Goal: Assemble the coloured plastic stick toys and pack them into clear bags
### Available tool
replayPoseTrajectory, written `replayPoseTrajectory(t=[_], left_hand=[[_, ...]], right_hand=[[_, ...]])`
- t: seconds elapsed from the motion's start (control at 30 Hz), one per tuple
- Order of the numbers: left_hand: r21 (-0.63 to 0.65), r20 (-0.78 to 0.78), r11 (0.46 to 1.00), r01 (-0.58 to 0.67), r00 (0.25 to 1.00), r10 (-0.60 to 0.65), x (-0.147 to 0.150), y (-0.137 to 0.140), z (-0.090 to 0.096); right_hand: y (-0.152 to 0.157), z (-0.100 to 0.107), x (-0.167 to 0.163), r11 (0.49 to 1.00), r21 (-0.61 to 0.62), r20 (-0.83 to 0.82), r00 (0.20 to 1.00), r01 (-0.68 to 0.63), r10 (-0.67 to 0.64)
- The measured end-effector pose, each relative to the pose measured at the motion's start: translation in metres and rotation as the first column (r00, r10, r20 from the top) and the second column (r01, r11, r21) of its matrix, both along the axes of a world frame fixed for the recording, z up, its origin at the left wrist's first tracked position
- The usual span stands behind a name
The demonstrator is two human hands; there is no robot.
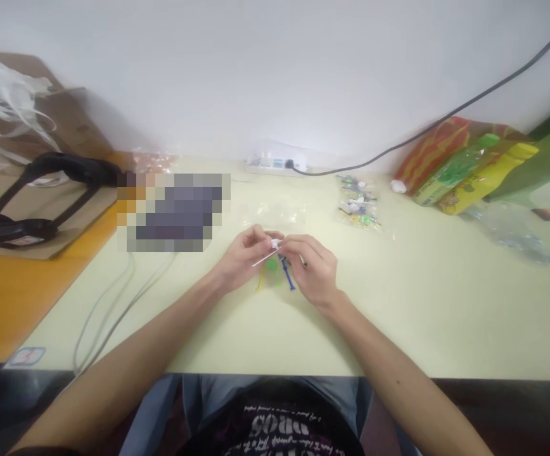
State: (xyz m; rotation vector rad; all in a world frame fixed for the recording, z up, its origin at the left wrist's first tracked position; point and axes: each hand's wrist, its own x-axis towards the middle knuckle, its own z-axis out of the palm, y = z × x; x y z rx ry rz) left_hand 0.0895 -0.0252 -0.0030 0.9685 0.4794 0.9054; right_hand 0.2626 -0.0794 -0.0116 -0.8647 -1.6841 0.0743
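My left hand (246,256) and my right hand (313,266) meet over the middle of the pale table. Between their closed fingertips is a small white plastic piece (275,243), with a thin white stick (264,257) slanting down to the left from it. The fingers hide part of the piece. Just below the hands lie small coloured plastic parts: a yellow stick (260,278), a round green part (272,265) and a blue stick (288,276). The right hand partly covers the blue one.
Behind the hands lies a clear plastic bag (275,215); a bag of coloured parts (359,206) is back right. A power strip (275,166) stands by the wall. Bottle (460,171) and yellow pack (486,180) are right. Black headset (47,196) and cables (113,316) are left.
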Motion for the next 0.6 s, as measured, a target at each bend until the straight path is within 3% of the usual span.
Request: replayPoseTrajectory(t=[0.33, 0.6], left_hand=[[0.098, -0.054, 0.994, 0.043, 0.998, -0.038, -0.004, 0.004, 0.003], [0.117, -0.144, 0.993, 0.016, 0.990, 0.001, -0.011, 0.012, -0.001]], right_hand=[[-0.001, 0.002, 0.001, 1.000, 0.005, -0.005, 1.000, -0.019, 0.019], [-0.001, 0.007, 0.003, 0.999, -0.037, 0.045, 0.998, -0.035, 0.037]])
